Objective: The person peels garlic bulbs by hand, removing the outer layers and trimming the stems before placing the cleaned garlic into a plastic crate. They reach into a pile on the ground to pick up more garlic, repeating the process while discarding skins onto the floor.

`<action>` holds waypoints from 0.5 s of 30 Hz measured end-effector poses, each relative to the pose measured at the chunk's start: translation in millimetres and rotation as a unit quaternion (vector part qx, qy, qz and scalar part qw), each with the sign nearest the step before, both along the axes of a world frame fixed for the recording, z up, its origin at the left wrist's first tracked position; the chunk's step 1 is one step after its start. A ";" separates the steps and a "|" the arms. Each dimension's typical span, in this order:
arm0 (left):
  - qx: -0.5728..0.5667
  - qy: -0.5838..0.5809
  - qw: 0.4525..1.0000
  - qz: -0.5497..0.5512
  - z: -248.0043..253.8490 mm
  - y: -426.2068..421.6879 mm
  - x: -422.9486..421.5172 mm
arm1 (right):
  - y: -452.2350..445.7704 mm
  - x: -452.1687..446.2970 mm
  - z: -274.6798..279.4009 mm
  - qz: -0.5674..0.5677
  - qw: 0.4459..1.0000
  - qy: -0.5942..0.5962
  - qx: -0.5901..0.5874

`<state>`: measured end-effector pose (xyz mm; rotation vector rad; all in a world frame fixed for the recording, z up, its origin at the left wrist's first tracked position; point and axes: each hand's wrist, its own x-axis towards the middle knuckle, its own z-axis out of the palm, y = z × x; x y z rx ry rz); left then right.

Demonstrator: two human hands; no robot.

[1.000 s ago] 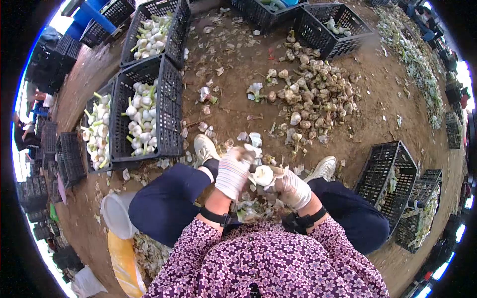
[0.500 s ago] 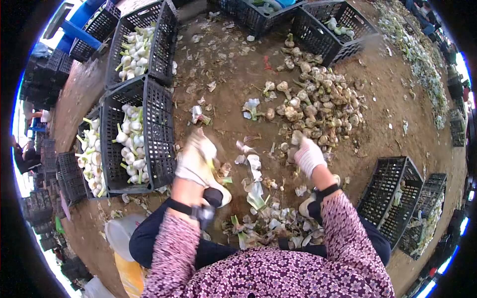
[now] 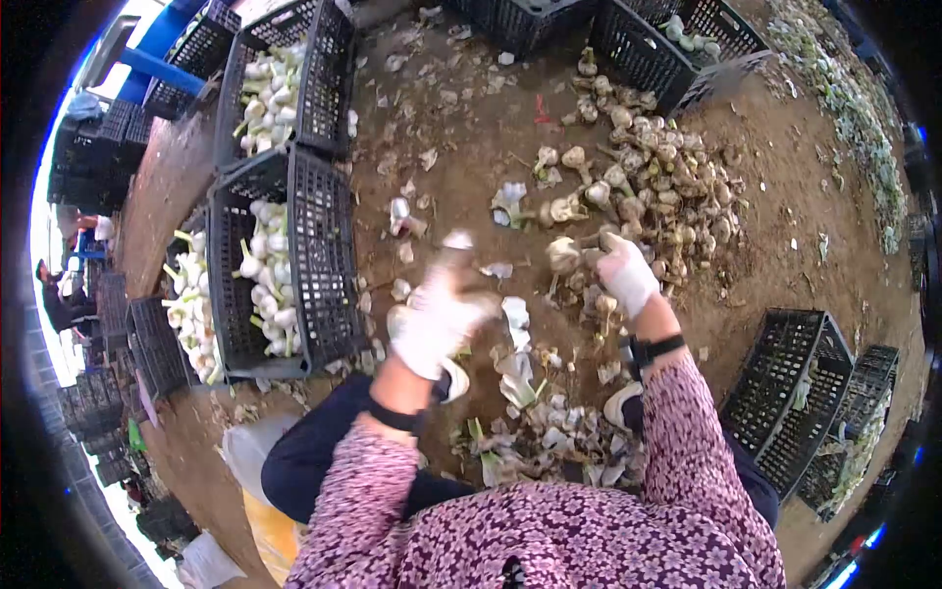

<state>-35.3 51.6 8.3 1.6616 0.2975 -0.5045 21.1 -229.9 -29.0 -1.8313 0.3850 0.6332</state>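
White glove fabric is covering the left hand [image 3: 442, 319] and the right hand [image 3: 628, 275], both reaching forward over the brown soil floor [image 3: 471, 167]. The right hand is meeting the left edge of a heap of untrimmed garlic bulbs [image 3: 677, 177], its fingertips touching a pale garlic bulb [image 3: 563, 254]; whether that grip is pinching it, I cannot tell. The left hand is blurring near the right wall of a black plastic crate [image 3: 329, 245], apart from it, and its grip is too smeared to read. Trimmed white garlic [image 3: 270, 265] is filling part of that crate, below the rim. Between crate and heap, a broad strip of soil with scattered skins is leaving both hands room sideways and forward. Loose garlic peelings [image 3: 564, 437] are lying between the shoes, while a slatted black crate [image 3: 780, 378] is bounding the right side beyond the knee.
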 end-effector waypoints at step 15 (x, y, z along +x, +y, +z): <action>-0.081 -0.292 0.952 -0.053 72.2 -48.0 -109.4 | 71.4 -169.3 153.1 -0.125 0.909 -0.081 0.390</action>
